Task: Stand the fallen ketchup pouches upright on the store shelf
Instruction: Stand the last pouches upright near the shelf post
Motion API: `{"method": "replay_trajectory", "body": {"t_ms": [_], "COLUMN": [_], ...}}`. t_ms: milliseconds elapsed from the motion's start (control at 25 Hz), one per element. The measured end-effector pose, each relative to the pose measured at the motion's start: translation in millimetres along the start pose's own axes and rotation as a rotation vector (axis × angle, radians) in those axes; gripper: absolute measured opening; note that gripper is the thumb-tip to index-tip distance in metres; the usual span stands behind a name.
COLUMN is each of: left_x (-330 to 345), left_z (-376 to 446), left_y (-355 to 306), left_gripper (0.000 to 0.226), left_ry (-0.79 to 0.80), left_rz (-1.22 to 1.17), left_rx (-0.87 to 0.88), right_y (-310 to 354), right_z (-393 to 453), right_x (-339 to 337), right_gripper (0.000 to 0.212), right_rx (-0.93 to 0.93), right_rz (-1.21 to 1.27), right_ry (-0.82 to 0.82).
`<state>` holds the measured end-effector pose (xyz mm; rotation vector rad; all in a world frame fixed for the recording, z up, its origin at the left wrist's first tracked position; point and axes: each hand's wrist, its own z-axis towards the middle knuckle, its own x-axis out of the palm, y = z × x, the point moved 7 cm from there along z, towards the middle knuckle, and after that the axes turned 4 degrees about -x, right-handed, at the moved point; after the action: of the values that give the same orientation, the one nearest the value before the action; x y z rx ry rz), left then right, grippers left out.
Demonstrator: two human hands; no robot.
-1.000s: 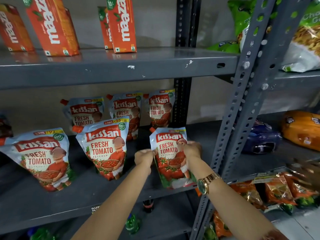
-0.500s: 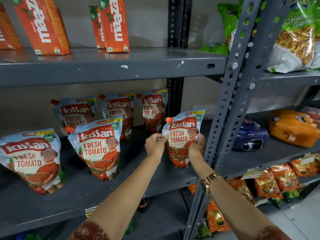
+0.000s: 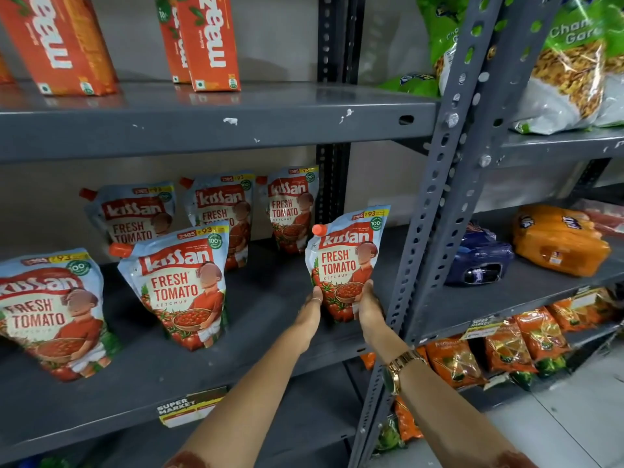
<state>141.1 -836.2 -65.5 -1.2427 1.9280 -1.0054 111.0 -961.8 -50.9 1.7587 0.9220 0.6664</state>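
Hands frame the lower part of one ketchup pouch [image 3: 344, 261] on the grey middle shelf [image 3: 270, 298]. The left hand [image 3: 312, 307] presses its fingers against the pouch's lower left edge, and the right hand [image 3: 368, 304] cups the lower right edge, so the pouch is clasped between the two. It stands upright with its orange cap [image 3: 319, 229] at the top left corner and its label facing outward; its base is at the shelf, though the hands hide whether it fully rests there. A gold wristwatch [image 3: 400, 368] sits on the right wrist.

Taking the held pouch as the landmark: just to its right rises the perforated grey upright [image 3: 435, 211] of the rack. Behind it and slightly left stands a back-row pouch [image 3: 292, 207], with two more back-row pouches [image 3: 219, 204] [image 3: 135, 214] further left, all leaning against the rear wall. To its left, well apart in the front row, stands another upright pouch [image 3: 180, 285], and beyond that, at the frame's left edge, a further front pouch [image 3: 50, 312] tilts a little. Above it, on the shelf overhead, stand orange juice cartons [image 3: 209, 42]. Right of the upright, a dark blue pack [image 3: 479, 258] and an orange pack [image 3: 557, 239] lie on the neighbouring shelf.
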Motion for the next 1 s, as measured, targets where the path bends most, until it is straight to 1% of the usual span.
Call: {"method": "replay_trajectory", "body": {"t_ms": [80,160,240,360,440,480,520,560,640,680,760,840,920,1000], "left_x": [-6,-16,-25,-39,-44,-48,-52,-58,-84,-100,-131,-152,-173,-195], "left_z": [-2,-4,-6,-8,-9,-10,-11,-14,-23,-30,-47,-59,-72,-83], "left_y": [1,2,6,11,14,14,13,12,10,10,13,18,25,37], "left_gripper": [0.059,0.058,0.057,0.059,0.061,0.062,0.062,0.061,0.053,0.050,0.044,0.040,0.039,0.032], "left_ry": [-0.007,-0.017,-0.023,-0.020,-0.016,-0.021,-0.040,-0.080,-0.237,-0.328,-0.456,-0.515,-0.608,-0.731], "left_rz": [-0.024,-0.053,-0.059,-0.057,-0.056,-0.081,-0.130,-0.192,-0.305,-0.346,-0.416,-0.477,-0.505,-0.487], "left_rx": [0.006,0.023,0.030,0.019,-0.007,-0.018,-0.023,-0.018,0.043,0.083,0.152,0.182,0.194,0.170], "right_y": [-1,-5,-11,-19,-18,-17,-14,-11,-3,2,8,10,10,5], "right_z": [0,-2,-6,-11,-15,-17,-19,-25,-46,-56,-72,-81,-90,-97], "right_x": [6,13,19,26,27,27,24,19,14,16,35,52,75,102], "right_gripper": [0.060,0.060,0.058,0.057,0.057,0.057,0.056,0.051,0.036,0.028,0.016,0.010,0.011,0.014], "right_rx": [-0.007,-0.011,-0.040,-0.077,-0.093,-0.117,-0.170,-0.251,-0.449,-0.543,-0.677,-0.709,-0.733,-0.748], "right_rz": [0.006,-0.047,-0.098,-0.094,-0.149,-0.190,-0.217,-0.221,-0.207,-0.211,-0.225,-0.193,-0.183,-0.203], "right_ry": [0.044,0.074,0.085,0.086,0.070,0.034,-0.042,-0.148,-0.351,-0.389,-0.356,-0.300,-0.239,-0.131]}}
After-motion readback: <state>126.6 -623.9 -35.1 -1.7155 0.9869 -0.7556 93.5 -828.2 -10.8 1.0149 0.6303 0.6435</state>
